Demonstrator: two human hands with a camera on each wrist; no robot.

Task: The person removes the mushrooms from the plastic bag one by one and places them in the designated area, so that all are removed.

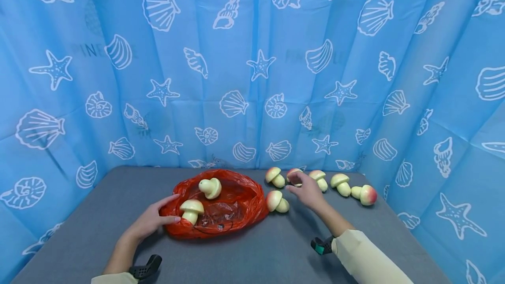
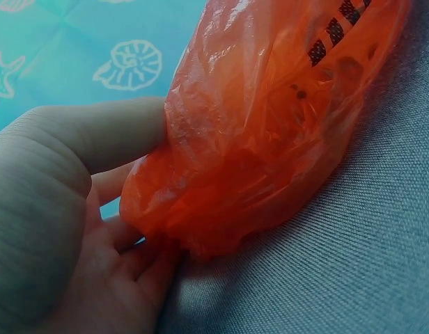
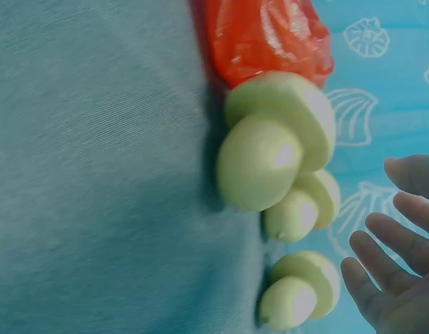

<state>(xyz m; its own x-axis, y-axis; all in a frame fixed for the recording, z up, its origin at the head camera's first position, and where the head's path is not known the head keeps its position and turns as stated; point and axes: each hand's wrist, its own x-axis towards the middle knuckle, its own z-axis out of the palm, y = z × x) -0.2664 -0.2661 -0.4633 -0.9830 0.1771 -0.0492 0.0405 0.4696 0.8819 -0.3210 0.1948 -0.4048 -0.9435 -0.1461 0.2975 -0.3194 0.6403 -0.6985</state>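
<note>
A red plastic bag [image 1: 252, 216] lies on the table with its mouth spread, two toy mushrooms inside: one tipped over [image 1: 213, 188], one cap up [image 1: 192, 207]. My left hand [image 1: 151, 219] holds the bag's left rim; in the left wrist view the thumb [image 2: 124, 132] lies on one side of the thin plastic, the fingers on the other. My right hand [image 1: 305, 191] hovers by the back row, partly covering a toy mushroom [image 1: 293, 173]. Its fingers are spread and hold nothing in the right wrist view. Another toy mushroom [image 1: 277, 201] lies against the bag's right end.
Several more pale toy mushrooms with reddish caps lie along the back right, among them a left one [image 1: 275, 177], a right one [image 1: 341, 184] and an end one [image 1: 367, 194]. A blue shell-print curtain [image 1: 260, 100] hangs behind the grey table [image 1: 221, 262].
</note>
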